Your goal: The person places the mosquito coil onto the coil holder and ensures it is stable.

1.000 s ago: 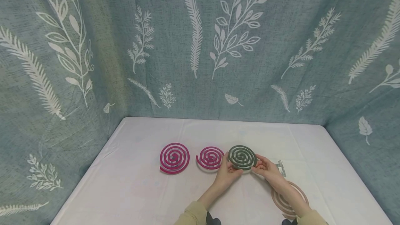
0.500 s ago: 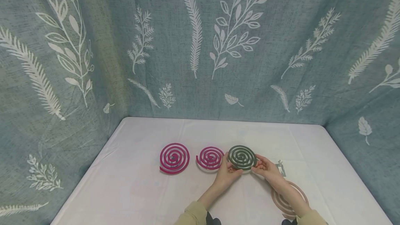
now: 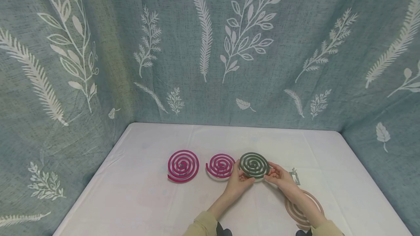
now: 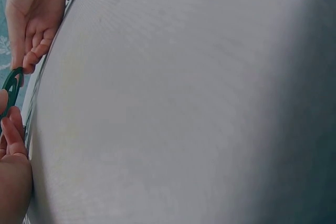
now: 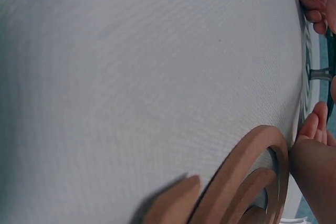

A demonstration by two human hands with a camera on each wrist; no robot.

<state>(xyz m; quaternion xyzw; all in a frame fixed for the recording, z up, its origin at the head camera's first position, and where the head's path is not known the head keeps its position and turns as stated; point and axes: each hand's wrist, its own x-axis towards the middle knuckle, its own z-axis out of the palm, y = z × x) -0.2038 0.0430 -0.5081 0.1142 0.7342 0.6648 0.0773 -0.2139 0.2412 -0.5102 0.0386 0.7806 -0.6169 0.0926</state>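
A green mosquito coil [image 3: 254, 165] sits slightly tilted above the white table, pinched at its near left edge by my left hand [image 3: 237, 184] and at its right edge by my right hand [image 3: 284, 180]. Under it, in the right wrist view, a thin grey metal stand [image 5: 320, 74] reaches up to the coil; whether the coil is fixed on it I cannot tell. The left wrist view catches only the green coil's edge [image 4: 11, 88] between the fingers. Just left of my left hand, a pink coil [image 3: 221, 165] stands raised over its shadow.
Another pink coil [image 3: 183, 165] is further left. A tan coil [image 3: 294, 212] lies flat beneath my right forearm, partly hidden by it. Right of my right hand lies a small metal stand [image 3: 297, 176]. A patterned blue-green curtain [image 3: 183, 46] hangs behind the table [image 3: 147, 210].
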